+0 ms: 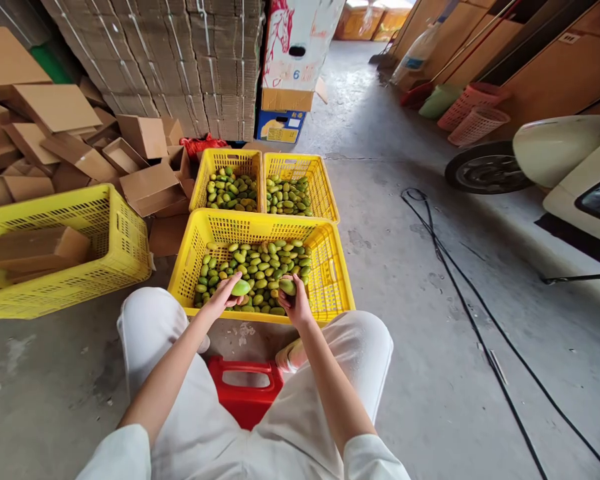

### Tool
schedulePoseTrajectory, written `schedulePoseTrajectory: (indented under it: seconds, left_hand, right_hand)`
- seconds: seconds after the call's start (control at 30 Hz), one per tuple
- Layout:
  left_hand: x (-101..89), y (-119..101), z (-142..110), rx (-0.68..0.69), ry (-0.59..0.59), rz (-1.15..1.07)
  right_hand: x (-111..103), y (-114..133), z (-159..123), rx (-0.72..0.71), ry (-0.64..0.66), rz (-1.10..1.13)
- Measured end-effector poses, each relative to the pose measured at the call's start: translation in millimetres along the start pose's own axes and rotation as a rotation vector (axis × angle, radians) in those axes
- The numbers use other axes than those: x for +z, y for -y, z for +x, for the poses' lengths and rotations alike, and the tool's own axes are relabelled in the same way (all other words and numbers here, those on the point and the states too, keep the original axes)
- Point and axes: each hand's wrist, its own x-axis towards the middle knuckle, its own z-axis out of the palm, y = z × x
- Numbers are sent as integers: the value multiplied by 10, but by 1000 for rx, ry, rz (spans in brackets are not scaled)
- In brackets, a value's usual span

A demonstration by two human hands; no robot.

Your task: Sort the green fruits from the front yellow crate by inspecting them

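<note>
My left hand (223,297) is closed around a green mango (241,288), its fingers wrapped under the fruit. A second mango (287,287), green with a duller skin, is gripped by my right hand (300,306). Both hands hover over the near part of a large yellow crate (344,291). Many small green and yellowish mangoes (260,266) lie heaped inside it. Behind that crate stand two smaller yellow crates, the left one (233,155) and the right one (325,189), each partly filled with similar mangoes.
A yellow crate (111,230) with cardboard inside stands at left, before a heap of cardboard boxes (55,110). Bundled flat cardboard (180,60) is stacked behind. A red stool (247,400) is beneath me. On the right are a black cable (460,287) and a vehicle's wheel (490,168).
</note>
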Motion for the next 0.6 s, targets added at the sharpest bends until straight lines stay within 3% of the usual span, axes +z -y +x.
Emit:
schedulePoseTrajectory:
  seconds: [0.33, 0.6]
  left_hand:
    - [18, 21, 28, 10, -76, -122]
    - [-8, 42, 29, 0, -174, -109]
  right_hand:
    - [-26, -70, 70, -43, -151, 45]
    - [62, -55, 4, -21, -100, -43]
